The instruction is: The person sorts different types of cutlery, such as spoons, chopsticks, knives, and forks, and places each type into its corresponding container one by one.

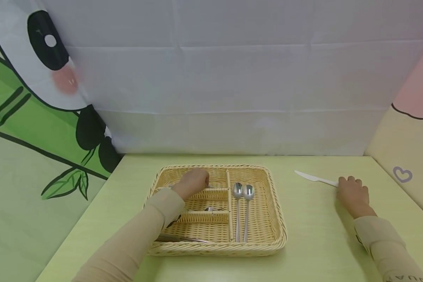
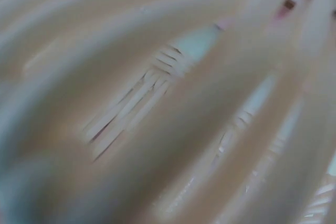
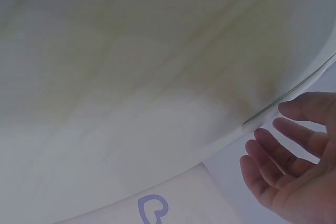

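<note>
My left hand [image 1: 194, 181] reaches into the back left part of a wicker basket [image 1: 281, 219]. Its fingertips are hidden in the head view, so I cannot see what they touch. In the blurred left wrist view a fork [image 2: 139, 106] lies in a compartment, with other shiny cutlery [image 2: 226, 142] beside it. Out on the table to the right, my right hand [image 1: 353, 196] pinches the handle end of a white-looking knife [image 1: 311, 178], its blade pointing left. Thumb and fingers [image 3: 262, 174] are bent in the right wrist view, where the knife is not clear.
Two spoons [image 1: 237, 190] lie side by side in the basket's right compartment. Part of a fork [image 1: 211, 209] shows in a middle slot, and a long utensil [image 1: 187, 238] in the front one. The pale table [image 1: 310, 243] meets a cloth backdrop [image 1: 246, 133] behind.
</note>
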Demonstrator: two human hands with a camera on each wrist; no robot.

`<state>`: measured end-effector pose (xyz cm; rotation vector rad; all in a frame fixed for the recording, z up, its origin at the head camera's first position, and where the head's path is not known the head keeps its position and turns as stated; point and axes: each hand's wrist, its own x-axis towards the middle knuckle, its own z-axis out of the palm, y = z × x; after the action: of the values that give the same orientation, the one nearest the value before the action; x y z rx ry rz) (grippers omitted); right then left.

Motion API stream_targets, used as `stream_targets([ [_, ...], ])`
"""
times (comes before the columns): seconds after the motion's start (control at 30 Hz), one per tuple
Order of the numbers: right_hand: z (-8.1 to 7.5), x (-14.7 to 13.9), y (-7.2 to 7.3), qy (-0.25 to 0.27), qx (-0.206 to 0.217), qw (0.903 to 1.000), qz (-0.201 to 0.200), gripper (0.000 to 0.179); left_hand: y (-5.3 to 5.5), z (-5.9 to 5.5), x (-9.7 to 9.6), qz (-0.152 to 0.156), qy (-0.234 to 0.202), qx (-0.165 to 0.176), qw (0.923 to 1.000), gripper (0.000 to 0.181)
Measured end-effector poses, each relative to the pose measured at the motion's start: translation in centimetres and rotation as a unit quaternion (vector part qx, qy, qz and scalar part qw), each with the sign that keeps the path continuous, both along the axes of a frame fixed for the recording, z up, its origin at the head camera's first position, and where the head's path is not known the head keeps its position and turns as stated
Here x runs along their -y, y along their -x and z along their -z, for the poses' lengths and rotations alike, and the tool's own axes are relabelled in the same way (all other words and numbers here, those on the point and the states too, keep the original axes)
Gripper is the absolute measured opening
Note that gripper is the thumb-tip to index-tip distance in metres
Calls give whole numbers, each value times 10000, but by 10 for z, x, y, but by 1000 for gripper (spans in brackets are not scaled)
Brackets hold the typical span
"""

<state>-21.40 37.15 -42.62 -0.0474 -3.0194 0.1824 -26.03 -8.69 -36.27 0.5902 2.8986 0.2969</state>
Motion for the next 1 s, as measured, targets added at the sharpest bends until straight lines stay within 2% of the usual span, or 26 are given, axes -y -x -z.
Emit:
stream_targets([
  [0.2, -2, 0, -2, 24, -87, 9999, -54, 19, 0, 1, 0, 16, 3, -27, 10000, 10],
  [0.47, -8, 0, -6, -2, 284, 9994, -171, 11, 1, 2, -1, -50, 142, -147, 9998, 10],
  [0.63, -10, -1, -7, 3, 337, 9992, -198, 12, -1, 2, -2, -96, 208, -170, 9996, 9],
  [1.0, -12, -4, -7, 167, 512, 9985, -41, 20, -2, 0, 3, -228, -171, 347, 9990, 18],
])
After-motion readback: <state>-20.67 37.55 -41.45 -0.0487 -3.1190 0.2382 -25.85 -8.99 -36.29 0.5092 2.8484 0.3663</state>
